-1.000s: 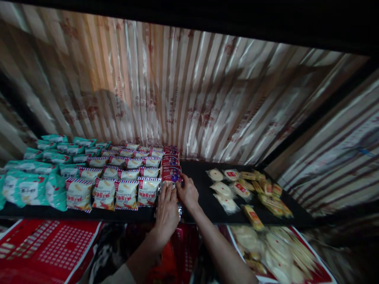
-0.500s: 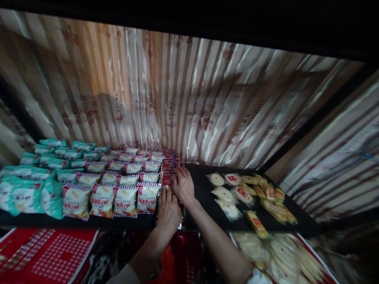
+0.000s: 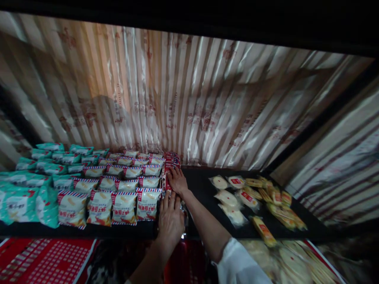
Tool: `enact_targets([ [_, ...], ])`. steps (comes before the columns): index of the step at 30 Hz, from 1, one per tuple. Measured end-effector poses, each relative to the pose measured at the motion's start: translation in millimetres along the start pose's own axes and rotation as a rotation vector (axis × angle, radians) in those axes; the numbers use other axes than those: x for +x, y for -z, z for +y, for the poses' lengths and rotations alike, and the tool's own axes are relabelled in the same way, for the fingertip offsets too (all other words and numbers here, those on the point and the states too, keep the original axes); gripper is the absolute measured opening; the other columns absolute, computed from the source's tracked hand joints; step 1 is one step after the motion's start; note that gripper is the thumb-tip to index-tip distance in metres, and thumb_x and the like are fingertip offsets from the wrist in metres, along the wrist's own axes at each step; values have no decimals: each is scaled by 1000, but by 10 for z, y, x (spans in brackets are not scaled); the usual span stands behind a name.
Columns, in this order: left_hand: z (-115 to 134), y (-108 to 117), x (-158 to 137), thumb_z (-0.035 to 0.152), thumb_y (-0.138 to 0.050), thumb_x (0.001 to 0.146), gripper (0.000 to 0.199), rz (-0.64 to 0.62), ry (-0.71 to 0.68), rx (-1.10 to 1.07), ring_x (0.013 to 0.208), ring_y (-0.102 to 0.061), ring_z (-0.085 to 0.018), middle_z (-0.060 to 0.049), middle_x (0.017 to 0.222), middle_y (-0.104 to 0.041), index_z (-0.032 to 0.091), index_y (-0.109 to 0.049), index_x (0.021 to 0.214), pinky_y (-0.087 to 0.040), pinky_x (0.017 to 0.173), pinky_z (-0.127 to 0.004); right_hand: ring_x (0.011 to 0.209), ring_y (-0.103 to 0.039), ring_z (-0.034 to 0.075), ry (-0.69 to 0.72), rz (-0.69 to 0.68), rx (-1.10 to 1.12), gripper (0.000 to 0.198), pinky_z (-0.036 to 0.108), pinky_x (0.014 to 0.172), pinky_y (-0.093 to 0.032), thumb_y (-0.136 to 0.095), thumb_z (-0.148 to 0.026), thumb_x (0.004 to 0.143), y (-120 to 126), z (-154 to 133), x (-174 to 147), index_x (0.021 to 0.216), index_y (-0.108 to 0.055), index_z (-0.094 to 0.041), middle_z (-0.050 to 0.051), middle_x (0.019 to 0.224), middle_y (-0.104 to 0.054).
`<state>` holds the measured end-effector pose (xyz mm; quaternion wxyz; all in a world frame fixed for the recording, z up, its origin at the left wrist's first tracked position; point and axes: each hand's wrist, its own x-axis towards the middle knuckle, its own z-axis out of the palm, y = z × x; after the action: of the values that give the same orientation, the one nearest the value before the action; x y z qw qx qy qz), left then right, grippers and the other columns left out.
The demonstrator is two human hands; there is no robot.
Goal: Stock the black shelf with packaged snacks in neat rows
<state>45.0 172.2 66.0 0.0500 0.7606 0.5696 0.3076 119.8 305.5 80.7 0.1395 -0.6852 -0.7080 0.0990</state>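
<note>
My left hand (image 3: 171, 219) lies flat at the front of a narrow row of dark red packets (image 3: 171, 159), fingers stretched toward the back of the black shelf. Just behind it, my right hand (image 3: 178, 181) rests on the same row with its fingers extended. Part of the row is hidden under both hands, and something shiny shows at the left hand's right edge. Directly left of the row stand cream snack bags (image 3: 147, 203) with striped tops and red print, lined up in several rows.
Teal snack bags (image 3: 22, 205) fill the shelf's left end. On the right lie clear-wrapped round white pieces (image 3: 227, 198) and yellow packets (image 3: 263, 230). Below the shelf are a red perforated basket (image 3: 47, 258) and more wrapped pieces (image 3: 288, 258). Striped sheeting (image 3: 189, 98) hangs behind.
My right hand has shifted slightly left and farther back along the red packets. The left hand stays near the row's front. The whole view has moved a little.
</note>
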Motion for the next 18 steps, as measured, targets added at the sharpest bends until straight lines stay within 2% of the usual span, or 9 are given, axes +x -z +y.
enact_targets([
  [7,-3,36,-15,13,-44,78,44,11,17,22,129,-35,-31,-14,133,-49,9,-53,121,-36,104,-48,136,-21,28,-78,-64,21,51,45,105,-20,-34,-49,89,135,-106,42,136,-39,-30,4,147,-32],
  [13,-40,14,-39,14,-43,79,46,25,20,6,131,-33,-31,-15,136,-45,9,-51,124,-34,106,-48,137,-16,26,-70,-9,-26,50,44,106,-15,-37,-49,88,112,-164,42,133,-44,-28,7,146,-33],
  [18,-53,14,-34,13,-42,80,46,-11,40,-7,133,-31,-31,-18,137,-43,7,-50,124,-33,107,-47,135,-24,24,-5,105,-23,41,43,107,-17,-41,-42,88,150,-131,53,119,-58,-23,9,141,-40],
])
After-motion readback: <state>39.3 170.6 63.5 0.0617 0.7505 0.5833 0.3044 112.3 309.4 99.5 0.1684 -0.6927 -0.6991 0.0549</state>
